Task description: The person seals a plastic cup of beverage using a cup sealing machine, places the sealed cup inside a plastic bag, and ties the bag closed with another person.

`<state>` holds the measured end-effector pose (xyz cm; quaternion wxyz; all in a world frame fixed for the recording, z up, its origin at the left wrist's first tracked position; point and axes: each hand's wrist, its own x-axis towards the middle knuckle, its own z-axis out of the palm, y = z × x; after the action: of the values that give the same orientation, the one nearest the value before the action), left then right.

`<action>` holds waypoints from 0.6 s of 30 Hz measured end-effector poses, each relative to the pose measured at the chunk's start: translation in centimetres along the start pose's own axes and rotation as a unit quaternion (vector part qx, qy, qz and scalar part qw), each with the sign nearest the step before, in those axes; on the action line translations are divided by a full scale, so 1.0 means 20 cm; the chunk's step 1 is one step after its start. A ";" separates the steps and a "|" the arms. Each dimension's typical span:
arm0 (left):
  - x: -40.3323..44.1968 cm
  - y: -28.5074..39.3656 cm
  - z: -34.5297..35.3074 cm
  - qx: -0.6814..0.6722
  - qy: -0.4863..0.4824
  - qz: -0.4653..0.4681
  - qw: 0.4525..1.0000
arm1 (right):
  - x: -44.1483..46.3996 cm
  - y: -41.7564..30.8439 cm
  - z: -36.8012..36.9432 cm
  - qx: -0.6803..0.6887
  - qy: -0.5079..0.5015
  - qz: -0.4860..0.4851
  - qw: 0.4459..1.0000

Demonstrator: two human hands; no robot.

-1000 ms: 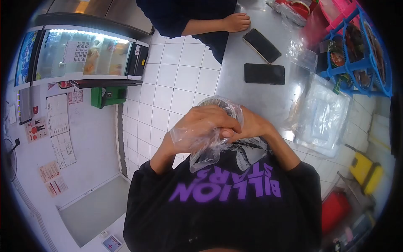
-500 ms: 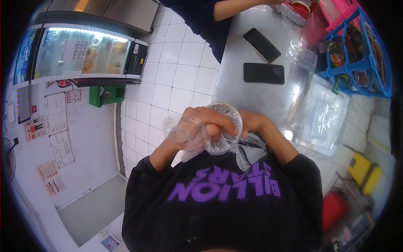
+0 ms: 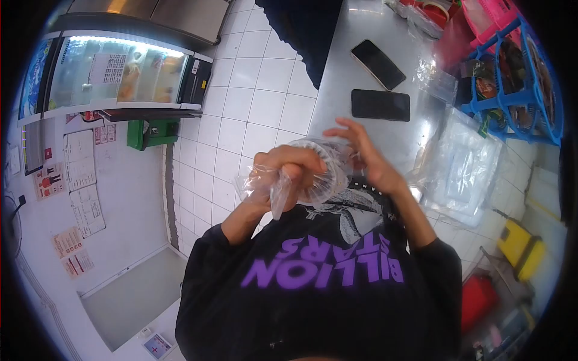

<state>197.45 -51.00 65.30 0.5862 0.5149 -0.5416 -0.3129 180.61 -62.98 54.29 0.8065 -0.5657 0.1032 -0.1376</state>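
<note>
Close in front of my chest, a round container (image 3: 319,188) with a ribbed-looking side is wrapped in a clear plastic bag (image 3: 277,195). My left hand (image 3: 290,167) is closed round the gathered plastic, with a loose end of it poking out below the fingers. Its contents cannot be made out. On the far side of the container is my right hand (image 3: 370,157), its fingers spread and raised. Some clear plastic lies close to its palm, and whether they touch I cannot tell.
Two phones (image 3: 380,105) lie on the steel table (image 3: 337,72). Clear plastic bags (image 3: 460,171) sit at its right edge, beside a blue basket (image 3: 512,84) of packets. A person in dark clothing (image 3: 301,33) stands beyond. A lit display fridge (image 3: 120,75) is at left.
My right hand has come off the container's side, opening its fingers and lifting. The container has tilted slightly in my left hand. The other person's arm has left the view.
</note>
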 end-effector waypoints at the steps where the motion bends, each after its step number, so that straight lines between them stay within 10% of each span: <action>1: 0.00 0.01 -0.01 -0.022 -0.035 -0.004 0.999 | 0.03 0.00 -0.04 0.098 -0.014 0.025 0.995; 4: 0.05 -0.03 0.02 -0.025 -0.105 0.037 0.993 | 0.14 0.03 -0.06 0.026 -0.224 0.025 0.974; 8: 0.10 -0.10 0.05 0.069 -0.132 0.072 0.986 | 0.13 0.15 -0.01 -0.158 -0.254 0.019 0.954; 10: 0.03 -0.26 0.13 0.111 -0.017 0.033 0.993 | 0.05 0.20 0.01 -0.305 0.048 0.004 0.951; 17: -0.12 -0.85 0.38 -0.003 0.020 -0.145 0.989 | -0.22 0.46 -0.09 -0.412 0.296 0.015 0.862; 18: -0.12 -0.85 0.40 -0.019 0.010 -0.157 0.987 | -0.27 0.42 -0.11 -0.214 0.347 0.073 0.910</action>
<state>192.58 -55.60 47.56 0.5446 0.5854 -0.4423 -0.4062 175.80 -60.38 45.61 0.5874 -0.6321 0.4446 -0.2403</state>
